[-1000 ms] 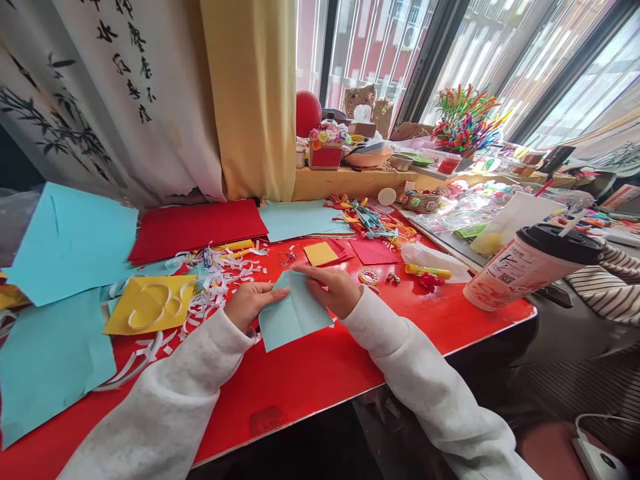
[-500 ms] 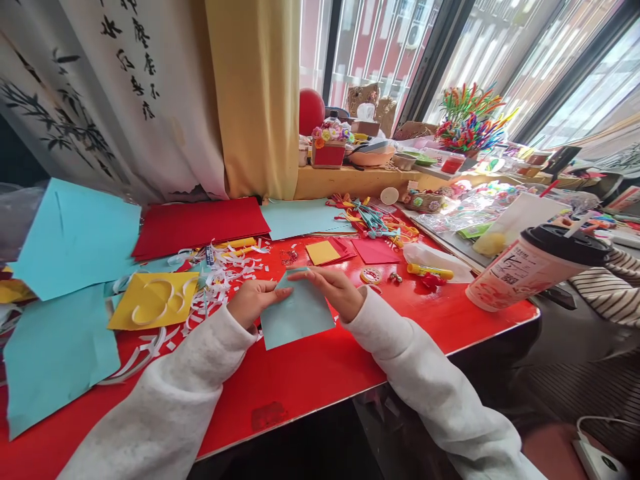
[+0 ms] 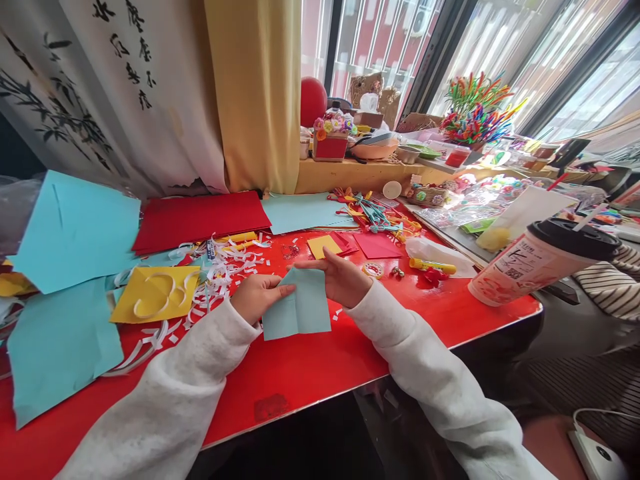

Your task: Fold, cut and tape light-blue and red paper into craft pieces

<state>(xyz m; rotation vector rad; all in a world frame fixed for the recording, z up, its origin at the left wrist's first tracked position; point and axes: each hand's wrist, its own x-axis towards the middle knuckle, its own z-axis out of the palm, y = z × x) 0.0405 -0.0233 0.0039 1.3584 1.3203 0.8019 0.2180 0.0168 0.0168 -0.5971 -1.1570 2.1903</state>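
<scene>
creased blue paper (image 3: 313, 310), held over the red table (image 3: 320, 373).
left hand (image 3: 257, 298) pinches its left side, thumb in front; right hand (image 3: 347, 279) meets the upper right edge, cannot tell if gripping. white shreds (image 3: 219, 268) just beyond, to the left; glue stick (image 3: 433, 266) farther, right; then small yellow square (image 3: 319, 245); red sheets (image 3: 200, 219) at the back, by the curtain (image 3: 165, 133).

The sheet (image 3: 300, 310) is over the counter (image 3: 320, 373). Left of it lie shreds (image 3: 233, 267); farther left, the square (image 3: 125, 308); behind-left, the cards (image 3: 203, 220). To its right are the tube (image 3: 433, 266) and, farther, the cup (image 3: 535, 267). Well behind it, a flower box (image 3: 330, 147) stands on the sill (image 3: 323, 173).
</scene>
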